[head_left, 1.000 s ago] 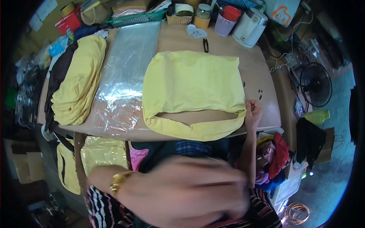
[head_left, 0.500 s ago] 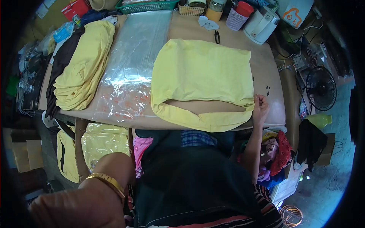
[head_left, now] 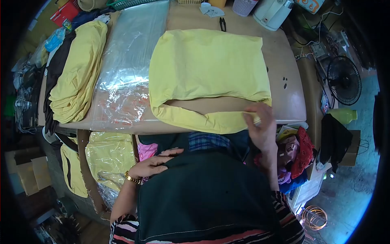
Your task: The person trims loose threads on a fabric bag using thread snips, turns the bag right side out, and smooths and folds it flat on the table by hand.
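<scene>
A yellow cloth shoulder bag (head_left: 211, 65) lies flat on the table, its strap (head_left: 195, 120) looped along the front edge. My right hand (head_left: 262, 124) is at the strap's right end, with thumb and fingers closed on the fabric near the bag's corner. My left hand (head_left: 154, 164) is below the table edge, fingers stretched out over the dark apron (head_left: 207, 191), holding nothing. To the bag's left is a stack of clear plastic bags (head_left: 132, 44). Farther left, a pile of folded yellow cloth (head_left: 79, 73) rests beside dark cloth (head_left: 59, 77).
Small black snips (head_left: 222, 24) lie behind the bag. A white kettle (head_left: 273, 14) stands at the back right. Below the table's left part, a box holds plastic-wrapped yellow goods (head_left: 109, 154). A black fan (head_left: 344, 80) stands to the right.
My left hand has come up from the lower left to the apron near the table edge. My right hand has shifted left and down along the strap. The view has shifted slightly.
</scene>
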### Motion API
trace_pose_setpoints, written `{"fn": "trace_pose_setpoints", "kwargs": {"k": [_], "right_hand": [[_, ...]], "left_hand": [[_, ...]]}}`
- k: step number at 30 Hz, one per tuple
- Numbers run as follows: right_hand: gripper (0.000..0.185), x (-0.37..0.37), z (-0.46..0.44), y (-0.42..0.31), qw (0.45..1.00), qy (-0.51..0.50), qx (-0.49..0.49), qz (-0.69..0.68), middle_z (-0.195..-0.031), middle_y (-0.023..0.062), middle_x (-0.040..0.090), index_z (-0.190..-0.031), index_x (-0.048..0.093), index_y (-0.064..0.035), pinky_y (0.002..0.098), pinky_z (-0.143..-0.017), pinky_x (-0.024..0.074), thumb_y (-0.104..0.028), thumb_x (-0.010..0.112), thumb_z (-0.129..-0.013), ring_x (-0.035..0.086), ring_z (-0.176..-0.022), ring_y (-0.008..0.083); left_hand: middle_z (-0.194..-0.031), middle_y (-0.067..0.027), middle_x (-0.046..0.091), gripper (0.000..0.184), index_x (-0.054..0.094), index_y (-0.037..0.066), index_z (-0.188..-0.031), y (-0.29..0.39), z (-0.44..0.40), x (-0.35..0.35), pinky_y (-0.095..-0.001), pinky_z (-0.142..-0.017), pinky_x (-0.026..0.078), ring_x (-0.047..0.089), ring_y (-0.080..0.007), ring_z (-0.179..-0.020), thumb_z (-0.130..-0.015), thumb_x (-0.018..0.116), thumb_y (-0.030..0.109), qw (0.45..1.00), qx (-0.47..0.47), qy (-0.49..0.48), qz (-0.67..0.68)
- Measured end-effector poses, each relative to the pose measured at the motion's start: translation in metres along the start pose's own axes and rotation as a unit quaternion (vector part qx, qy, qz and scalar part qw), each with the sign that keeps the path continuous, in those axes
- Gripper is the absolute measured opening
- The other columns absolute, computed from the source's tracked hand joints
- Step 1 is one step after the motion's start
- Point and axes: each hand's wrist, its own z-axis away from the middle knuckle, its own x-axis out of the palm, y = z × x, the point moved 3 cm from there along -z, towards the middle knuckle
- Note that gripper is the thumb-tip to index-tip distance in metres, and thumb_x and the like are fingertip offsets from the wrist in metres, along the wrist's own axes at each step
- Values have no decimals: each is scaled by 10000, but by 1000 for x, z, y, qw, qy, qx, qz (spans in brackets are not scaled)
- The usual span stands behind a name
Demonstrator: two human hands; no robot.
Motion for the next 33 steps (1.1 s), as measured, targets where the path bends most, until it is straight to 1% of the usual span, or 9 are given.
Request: {"fn": "trace_pose_setpoints", "kwargs": {"k": [2, 5, 7, 11, 18, 22, 24, 28, 33], "right_hand": [[163, 17, -8, -11, 999, -16, -28, -13, -891, 113, 631, -903, 630, -29, 392, -863, 429, -47, 717, -766, 605, -871, 288], [131, 39, -10, 1, 998, -47, -47, -11, -825, 101, 613, -858, 625, -35, 405, -864, 405, -52, 714, -765, 587, -842, 293], [116, 51, -9, 14, 998, -58, -39, 3, -790, 96, 599, -848, 618, -37, 397, -852, 395, -50, 704, -772, 578, -820, 287], [95, 53, -17, 21, 998, 23, -35, -40, -732, 98, 542, -804, 574, -46, 382, -825, 379, -68, 665, -815, 544, -715, 286], [130, 32, -45, 2, 989, 130, -53, -50, -735, 85, 489, -829, 503, -24, 344, -785, 403, -67, 496, -951, 465, -706, 216], [159, 29, -59, -14, 978, 152, -13, -141, -721, 96, 494, -821, 499, -21, 349, -753, 408, -92, 507, -963, 472, -676, 262], [153, 26, -65, -20, 974, 135, 6, -180, -716, 98, 508, -830, 516, -7, 320, -637, 416, -85, 526, -962, 486, -648, 233], [150, 13, -69, -31, 974, 149, 20, -172, -681, 100, 517, -829, 532, 2, 300, -565, 399, -78, 562, -952, 482, -593, 202], [75, 14, -60, -12, 994, 104, -27, -6, -652, 125, 562, -851, 592, -26, 339, -550, 433, -70, 630, -898, 554, -565, 265]], "left_hand": [[-1413, -146, 462, 466, 572, 30, -1323, -8, 5, -1, -457, -1155, 202, 207, -304, -1458, -946, 610, 301, 1000, 0, 8, -1], [-1237, -131, 583, 258, 686, 10, -1090, -22, 8, 2, -433, -1108, 304, 390, -292, -1355, -890, 693, 172, 990, -10, 104, 93], [-941, -64, 634, 102, 657, 27, -806, -38, 15, 2, -323, -897, 452, 597, -209, -1018, -852, 730, 82, 950, 2, 262, 168], [-703, 11, 552, 238, 557, 62, -703, -42, 10, 10, -245, -639, 420, 539, -129, -656, -877, 715, 98, 929, -16, 351, 116], [-563, -91, 443, 441, 485, 7, -571, 0, -10, -2, -296, -510, 371, 474, -137, -515, -964, 597, 169, 829, -43, 430, -356], [-1001, -64, 669, 376, 646, 42, -1069, 51, -61, 3, -290, -705, 496, 632, -192, -801, -1033, 439, 355, 974, -35, 223, -2], [-1246, -81, 604, 431, 487, 51, -1328, 54, -103, -6, -324, -897, 510, 618, -242, -1086, -1014, 490, 346, 937, 147, 200, 246], [-1331, -125, 544, 474, 427, 41, -1371, 82, -138, -44, -330, -998, 483, 540, -235, -1234, -1024, 454, 361, 831, 286, 202, 432], [-1331, -140, 543, 487, 401, 21, -1392, 84, -123, -85, -329, -992, 514, 554, -218, -1212, -1052, 345, 364, 806, 261, 383, 369]]}}
